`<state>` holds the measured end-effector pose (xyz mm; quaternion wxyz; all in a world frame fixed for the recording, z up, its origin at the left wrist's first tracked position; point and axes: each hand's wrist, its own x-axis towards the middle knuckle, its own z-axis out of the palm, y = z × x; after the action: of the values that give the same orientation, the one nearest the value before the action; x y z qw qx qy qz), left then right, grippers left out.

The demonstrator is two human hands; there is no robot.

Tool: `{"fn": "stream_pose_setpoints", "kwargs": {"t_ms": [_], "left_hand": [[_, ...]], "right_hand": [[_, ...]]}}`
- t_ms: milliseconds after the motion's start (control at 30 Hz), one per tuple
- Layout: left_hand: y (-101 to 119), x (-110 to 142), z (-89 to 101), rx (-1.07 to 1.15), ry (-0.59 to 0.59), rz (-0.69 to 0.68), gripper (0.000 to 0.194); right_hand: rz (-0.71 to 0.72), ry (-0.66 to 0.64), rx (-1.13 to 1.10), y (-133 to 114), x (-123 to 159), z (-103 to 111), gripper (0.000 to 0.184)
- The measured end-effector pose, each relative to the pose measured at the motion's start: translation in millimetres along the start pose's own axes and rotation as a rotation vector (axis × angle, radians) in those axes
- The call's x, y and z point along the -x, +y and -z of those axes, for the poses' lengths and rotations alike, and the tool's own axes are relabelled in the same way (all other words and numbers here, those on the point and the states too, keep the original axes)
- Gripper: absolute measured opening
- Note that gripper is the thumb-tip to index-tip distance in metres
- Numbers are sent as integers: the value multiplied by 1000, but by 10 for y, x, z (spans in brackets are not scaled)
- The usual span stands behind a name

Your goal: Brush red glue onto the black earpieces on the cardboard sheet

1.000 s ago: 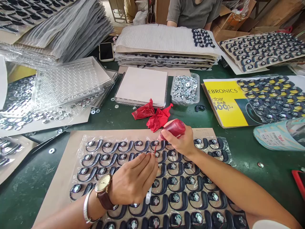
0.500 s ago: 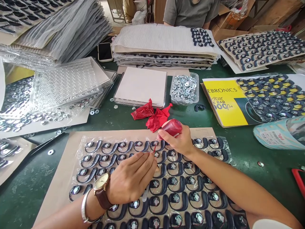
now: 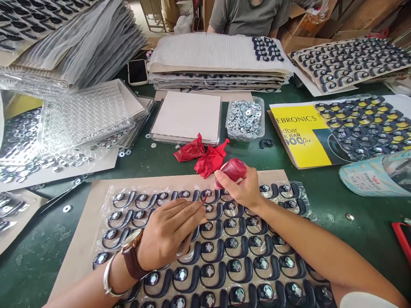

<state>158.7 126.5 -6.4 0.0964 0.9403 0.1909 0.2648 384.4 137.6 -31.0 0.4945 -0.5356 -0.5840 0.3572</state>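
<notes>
My right hand point(image 3: 242, 186) is wrapped round a red squeeze bottle point(image 3: 235, 169), tilted with its narrow end down to the left. That end is over the back row, close to a small round speaker part point(image 3: 208, 194) set in a dark ear-hook shell. My left hand point(image 3: 175, 226) is closed, fingertips together just in front of that part. A thin red strand or tip shows at these fingertips; whether it is a wire or a tool, I cannot tell. Under both hands lies a plastic-covered board point(image 3: 75, 239) with rows of dark ear-hook shells point(image 3: 236, 267).
Crumpled red scraps point(image 3: 212, 160) lie behind the board. Farther back are a clear tub of metal washers point(image 3: 245, 119) and a white-topped stack point(image 3: 188, 115). Stacked trays point(image 3: 86, 113) stand left, a yellow box point(image 3: 300, 132) right. A person in a grey shirt point(image 3: 250, 17) is across the table.
My left hand has shifted slightly left with its wrist turned, and the thin red strand has moved left. The bottle stays in my right hand, nearly in place. The whole view has shifted slightly.
</notes>
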Motion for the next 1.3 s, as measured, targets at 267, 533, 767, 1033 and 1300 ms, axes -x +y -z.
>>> {"fn": "stream_pose_setpoints", "kwargs": {"t_ms": [267,533,767,1033,1300], "left_hand": [[-38,32,-18,72,23,64,31],[-91,-20,-10,247,108,229,22],[-99,9,-20,157,100,115,27],[40,-89,-23,-66,13,-120,27],[91,-288,-276,-82,-2,-191,29]], "right_hand": [[-38,-47,-2,-6,2,4,27],[-89,-124,-40,18,50,-29,28],[-272,-177,-262,-130,-166,306,37],[-262,-81,-283,26,-12,553,32],[-107,-50,-145,176,75,435,23]]}}
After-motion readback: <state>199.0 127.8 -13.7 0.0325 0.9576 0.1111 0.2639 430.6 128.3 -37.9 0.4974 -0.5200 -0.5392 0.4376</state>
